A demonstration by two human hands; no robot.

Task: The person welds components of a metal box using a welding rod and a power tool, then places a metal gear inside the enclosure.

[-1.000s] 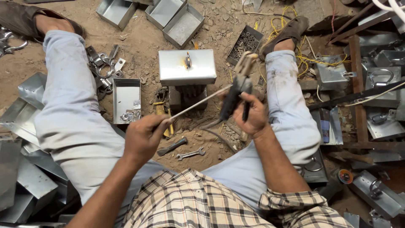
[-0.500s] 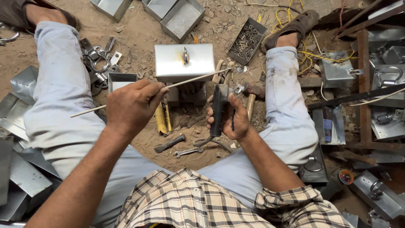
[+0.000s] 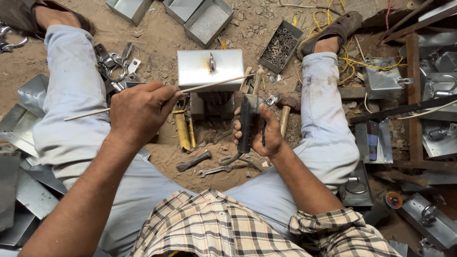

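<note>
I sit on a dirt floor with my legs spread. My left hand (image 3: 140, 109) pinches a thin pale rod (image 3: 209, 84) near its middle; the rod runs from left of my thigh up to the right, ending over a closed steel box (image 3: 195, 71) with a small latch on its lid. My right hand (image 3: 264, 133) grips a black handled electrode holder (image 3: 247, 121) held upright, its cable looping down to the ground. The rod's tip is close to the top of the holder, a little apart from it.
A hammer (image 3: 285, 112), a spanner (image 3: 214, 170), yellow-handled tools (image 3: 183, 131) and a tray of small parts (image 3: 280, 45) lie between my legs. Open steel boxes (image 3: 207, 21) stand ahead; sheet-metal pieces (image 3: 28, 181) pile at left, latched metal boxes (image 3: 385, 81) and yellow wire at right.
My left hand has lifted and shifted left with the rod, turning it flatter. My right hand has brought the holder upright and nearer the box.
</note>
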